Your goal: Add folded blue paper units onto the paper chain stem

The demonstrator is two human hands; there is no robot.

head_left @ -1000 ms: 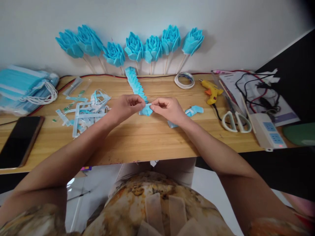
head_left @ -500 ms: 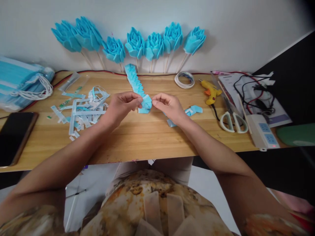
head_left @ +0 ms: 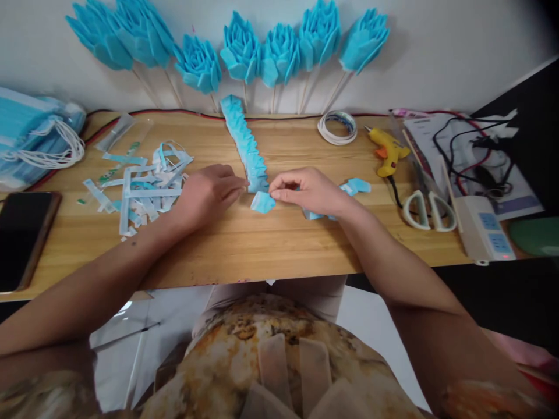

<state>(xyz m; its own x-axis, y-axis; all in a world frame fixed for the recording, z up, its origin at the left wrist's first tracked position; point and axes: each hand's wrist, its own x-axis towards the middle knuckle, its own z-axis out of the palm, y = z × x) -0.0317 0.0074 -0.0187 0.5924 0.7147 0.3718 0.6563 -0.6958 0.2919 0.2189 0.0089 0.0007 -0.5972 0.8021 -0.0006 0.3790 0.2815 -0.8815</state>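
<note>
Pale blue petal [head_left: 262, 202] is pretty much dead centre of the frame, pinched at its right edge between thumb and finger of the right hand [head_left: 308, 189]. So most of it sticks out to the left of those fingertips. Can't tell if its underside touches the desk [head_left: 271, 250]. Left hand [head_left: 209, 192] is just up and left of it, fingers bunched and pointing at the bottom end of the strip [head_left: 245, 145], that long run of overlapping blue folds going up the frame. No idea if those fingers are gripping anything, the tips are too small to read. Top of the petal sits right by the strip's bottom end, and I can't say if they touch.

Room-wise: the front edge of the desk crosses below both hands, with a wide stretch of plain wood between it and the petal. More plain wood right of the strip, up to the tape [head_left: 334, 139]. Left side's tighter, scraps [head_left: 151, 189] reach nearly to the left hand. Over right, other petals [head_left: 358, 186] lie partly hidden by the right hand, then glue gun [head_left: 390, 152] and scissors [head_left: 433, 208] further out. Flowers [head_left: 239, 49] line the top.
</note>
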